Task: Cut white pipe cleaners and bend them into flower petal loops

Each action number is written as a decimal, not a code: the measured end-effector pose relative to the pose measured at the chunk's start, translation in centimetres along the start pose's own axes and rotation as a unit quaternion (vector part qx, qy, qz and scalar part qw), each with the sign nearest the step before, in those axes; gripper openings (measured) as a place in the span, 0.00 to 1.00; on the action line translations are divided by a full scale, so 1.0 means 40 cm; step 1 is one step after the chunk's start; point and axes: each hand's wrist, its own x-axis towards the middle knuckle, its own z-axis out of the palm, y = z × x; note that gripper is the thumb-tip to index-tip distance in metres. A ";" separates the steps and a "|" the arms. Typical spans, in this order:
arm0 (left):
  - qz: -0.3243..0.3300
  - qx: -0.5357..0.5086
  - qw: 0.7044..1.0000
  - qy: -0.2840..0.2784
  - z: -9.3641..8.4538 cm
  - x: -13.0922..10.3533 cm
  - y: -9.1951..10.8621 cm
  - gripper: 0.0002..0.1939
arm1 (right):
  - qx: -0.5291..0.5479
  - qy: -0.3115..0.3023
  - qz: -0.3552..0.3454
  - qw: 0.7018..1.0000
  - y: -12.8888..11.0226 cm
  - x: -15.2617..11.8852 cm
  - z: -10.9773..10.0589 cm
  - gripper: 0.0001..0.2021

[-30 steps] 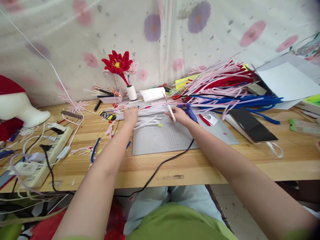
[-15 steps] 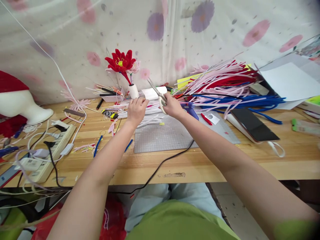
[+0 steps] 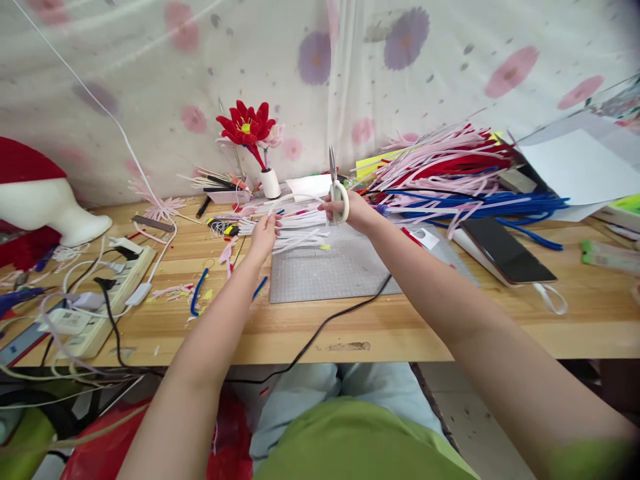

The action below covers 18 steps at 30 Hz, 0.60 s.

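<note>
My right hand (image 3: 347,209) holds a pair of scissors (image 3: 340,200) with off-white handles, their blades pointing up. With its fingers pinched, my left hand (image 3: 265,235) grips one end of a white pipe cleaner (image 3: 300,197), which arches across toward the right hand's fingertips. Whether those fingertips also grip it, I cannot tell. Beneath both hands lies a bundle of white pipe cleaners (image 3: 300,239), partly resting on a grey cutting mat (image 3: 335,273). Behind them a red pipe-cleaner flower (image 3: 246,127) stands in a small white vase (image 3: 270,185).
Pink, red and blue pipe cleaners (image 3: 450,177) are heaped at the back right, behind a phone (image 3: 505,250). A power strip (image 3: 113,300) with tangled cords lies left, near a white foam head (image 3: 55,207). A black cable (image 3: 325,325) crosses the table's front edge.
The scissors have swung from leaning left to upright, and my right hand has shifted slightly right. My left hand has lowered and now pinches a white pipe cleaner raised above the bundle.
</note>
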 end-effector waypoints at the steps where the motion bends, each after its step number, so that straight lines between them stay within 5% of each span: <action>1: -0.050 -0.081 0.994 -0.047 0.015 -0.008 0.012 0.16 | 0.016 -0.023 0.005 1.000 0.003 -0.004 0.006 0.15; 4: -0.102 -0.246 0.950 -0.165 0.051 -0.035 0.053 0.13 | 0.034 -0.064 0.021 0.997 0.008 -0.012 0.028 0.15; 7: -0.118 -0.262 0.929 -0.233 0.070 -0.055 0.080 0.08 | 0.036 -0.074 0.019 0.996 0.009 -0.011 0.047 0.15; 18: -0.120 -0.199 0.912 -0.338 0.064 -0.057 0.057 0.05 | -0.008 -0.052 0.004 0.999 -0.003 -0.016 0.055 0.17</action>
